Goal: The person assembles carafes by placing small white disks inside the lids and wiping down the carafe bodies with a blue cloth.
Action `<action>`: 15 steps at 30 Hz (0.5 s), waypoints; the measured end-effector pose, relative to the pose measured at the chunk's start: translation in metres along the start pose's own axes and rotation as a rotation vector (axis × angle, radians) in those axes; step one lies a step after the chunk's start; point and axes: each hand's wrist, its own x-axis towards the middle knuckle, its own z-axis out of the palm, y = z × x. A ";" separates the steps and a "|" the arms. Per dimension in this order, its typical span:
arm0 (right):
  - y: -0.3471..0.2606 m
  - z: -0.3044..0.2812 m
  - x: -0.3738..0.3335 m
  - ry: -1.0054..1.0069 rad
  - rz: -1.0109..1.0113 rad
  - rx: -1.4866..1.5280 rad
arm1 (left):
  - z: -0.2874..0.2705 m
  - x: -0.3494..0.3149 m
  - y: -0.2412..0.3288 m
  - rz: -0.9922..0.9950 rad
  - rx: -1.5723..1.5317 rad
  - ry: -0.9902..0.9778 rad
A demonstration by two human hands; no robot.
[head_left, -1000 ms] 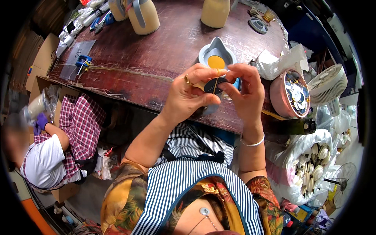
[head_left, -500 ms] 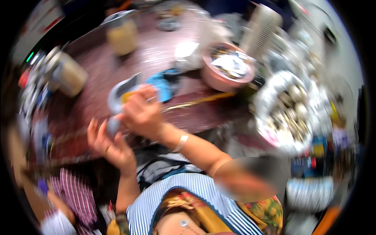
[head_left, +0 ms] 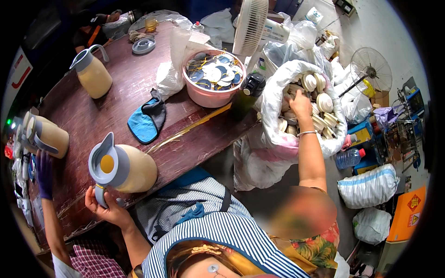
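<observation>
A beige thermos jug (head_left: 136, 169) with a grey top, a grey handle and an orange-yellow round opening lies tilted near the table's front edge. My left hand (head_left: 111, 211) is closed round its handle, thumb and fingers on either side. My right arm stretches out to a white plastic-lined sack (head_left: 273, 109) at the right. There my right hand (head_left: 301, 105) reaches down among white round stoppers (head_left: 324, 103). Its fingers bend downward, and their tips are hidden among the stoppers, so I cannot make out a grip.
A pink tub (head_left: 208, 96) of dark and white discs stands beyond a blue-grey cloth (head_left: 147, 121). More jugs (head_left: 95, 78) stand at the left, where another person's purple-gloved hand (head_left: 45, 173) touches the table. A dark bottle (head_left: 248, 97) and a white fan (head_left: 250, 28) are nearby.
My right hand has left the jug's top and swung right into the sack. My left hand, whose fingers were spread beside the jug, now grips its handle. The view has shifted and sharpened.
</observation>
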 end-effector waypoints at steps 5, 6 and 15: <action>-0.003 0.021 0.020 0.073 -0.149 0.199 | -0.013 -0.007 0.003 -0.022 -0.091 0.149; -0.007 0.002 -0.003 0.168 -0.094 0.393 | -0.022 -0.007 0.006 -0.013 0.042 0.094; -0.218 -0.182 -0.232 0.591 -1.449 0.494 | -0.006 -0.005 0.085 0.603 0.317 -0.270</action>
